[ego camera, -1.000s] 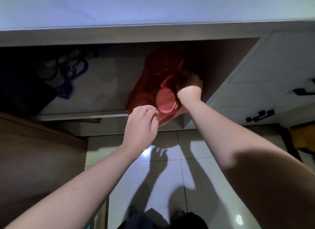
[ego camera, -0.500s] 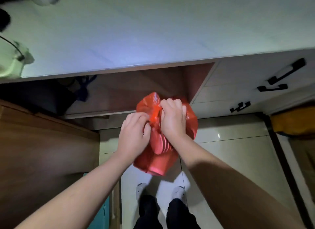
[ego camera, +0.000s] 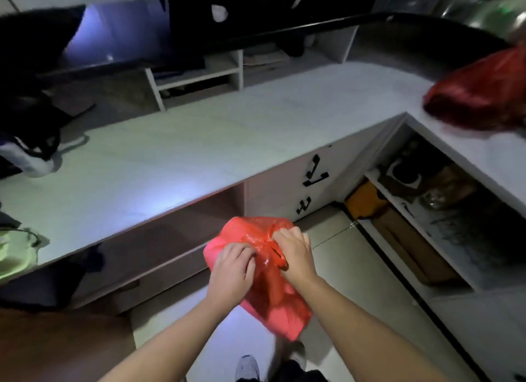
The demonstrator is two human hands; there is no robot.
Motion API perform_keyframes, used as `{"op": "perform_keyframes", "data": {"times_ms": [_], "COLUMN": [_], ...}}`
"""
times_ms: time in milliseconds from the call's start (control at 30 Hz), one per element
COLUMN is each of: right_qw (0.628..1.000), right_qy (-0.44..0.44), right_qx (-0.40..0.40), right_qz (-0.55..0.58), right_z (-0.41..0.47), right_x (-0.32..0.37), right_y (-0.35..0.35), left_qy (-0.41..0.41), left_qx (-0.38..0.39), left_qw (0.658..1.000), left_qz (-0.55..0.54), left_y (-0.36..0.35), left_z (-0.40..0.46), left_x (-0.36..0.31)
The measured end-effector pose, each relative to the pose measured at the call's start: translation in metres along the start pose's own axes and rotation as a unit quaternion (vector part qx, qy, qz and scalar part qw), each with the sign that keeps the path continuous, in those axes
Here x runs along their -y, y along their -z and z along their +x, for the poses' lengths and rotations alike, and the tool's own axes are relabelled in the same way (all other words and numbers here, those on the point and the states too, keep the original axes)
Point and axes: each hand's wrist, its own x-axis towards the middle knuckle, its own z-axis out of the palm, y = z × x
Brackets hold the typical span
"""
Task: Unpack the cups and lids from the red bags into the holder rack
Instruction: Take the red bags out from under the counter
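A person stands at an L-shaped pale table (ego camera: 170,142) in a dim room, seen from above. Both hands hold a red bag (ego camera: 273,293) in the air over the floor (ego camera: 336,270), in front of the table's open lower shelf. The left hand (ego camera: 232,270) has its fingers curled into the plastic near the top of the bag. The right hand (ego camera: 294,253) pinches the knotted handles just beside it. The bag is tied closed and bulges, though its contents cannot be made out.

A second red bag (ego camera: 481,94) lies on the table at the far right, well apart from the hands. No holder rack can be picked out here.

Likely risks: the thin plastic could tear if the knot is pulled hard, spilling cups or lids onto the floor. The bag hangs unsupported, so a slipped grip would drop it. Working the knot over the table would seem safer.

The picture is blurred, and no brand, label or writing can be read.
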Motion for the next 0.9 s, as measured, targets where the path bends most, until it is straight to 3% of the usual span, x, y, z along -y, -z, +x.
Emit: {"op": "perform_keyframes", "data": {"times_ms": [233,333,467,700,900], "right_qw": [0.995,0.981,0.967,0.916,0.886], "right_qy": [-0.078,-0.12,-0.135,-0.174,-0.259], "right_qx": [-0.057,-0.141,-0.21,-0.358,-0.384], "right_qz": [-0.024,0.055,0.041,0.058,0.013], "right_z": [0.019,0.02,0.032,0.066,0.081], "right_x": [-0.063,-0.095,-0.157,-0.272,-0.362], "right_y": [0.129,0.185,0.257,0.378,0.448], "left_qy": [-0.184,-0.249,-0.322,-0.377,-0.412], "left_qx": [0.028,0.011,-0.002,-0.013,0.008], "left_qw": [0.982,0.968,0.947,0.926,0.911], "left_qz": [0.034,0.031,-0.001,-0.023,-0.01], "left_y": [0.008,-0.002,-0.02,-0.053,-0.098], "left_z": [0.1,0.148,0.215,0.32,0.404], "left_x": [-0.088,-0.134,-0.201,-0.329,-0.422]}}
